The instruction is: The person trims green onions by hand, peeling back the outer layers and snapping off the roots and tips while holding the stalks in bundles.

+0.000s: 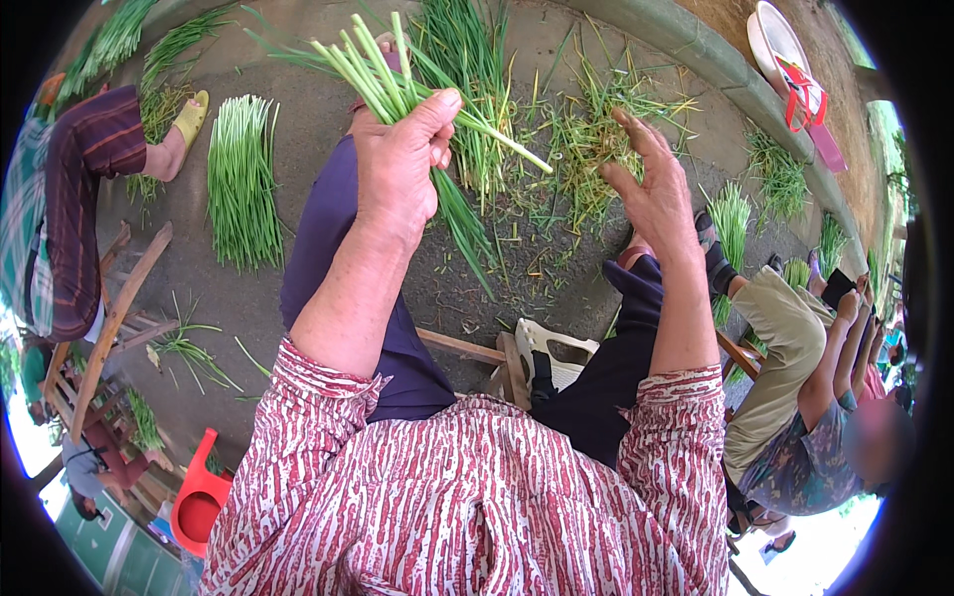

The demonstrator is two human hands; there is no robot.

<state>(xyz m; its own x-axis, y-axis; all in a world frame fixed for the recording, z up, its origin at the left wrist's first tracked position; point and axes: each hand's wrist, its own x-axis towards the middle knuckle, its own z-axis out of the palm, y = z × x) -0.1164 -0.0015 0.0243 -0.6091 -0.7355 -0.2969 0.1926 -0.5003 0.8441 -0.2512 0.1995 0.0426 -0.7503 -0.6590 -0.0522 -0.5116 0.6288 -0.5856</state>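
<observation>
A small bunch of garlic chives [370,65] is gripped in my left hand [402,160], its pale cut stems pointing up and its green leaves hanging below the fist. One stem sticks out sideways toward the right. My right hand [650,182] is held in the air with fingers apart and nothing in it. Below and beyond the hands lies a larger heap of long chives [466,82] on the ground. To its right spreads a litter of yellowed leaves and trimmings [596,134]. A neat bundle of chives [244,182] lies left of my knee, white ends away from me.
People sit close on both sides; a sandalled foot [182,127] is at left, a bent knee [782,313] at right. A wooden chair [123,313] and red plastic stool [200,495] stand left. Beyond a concrete curb [715,71] is a white basin [775,37].
</observation>
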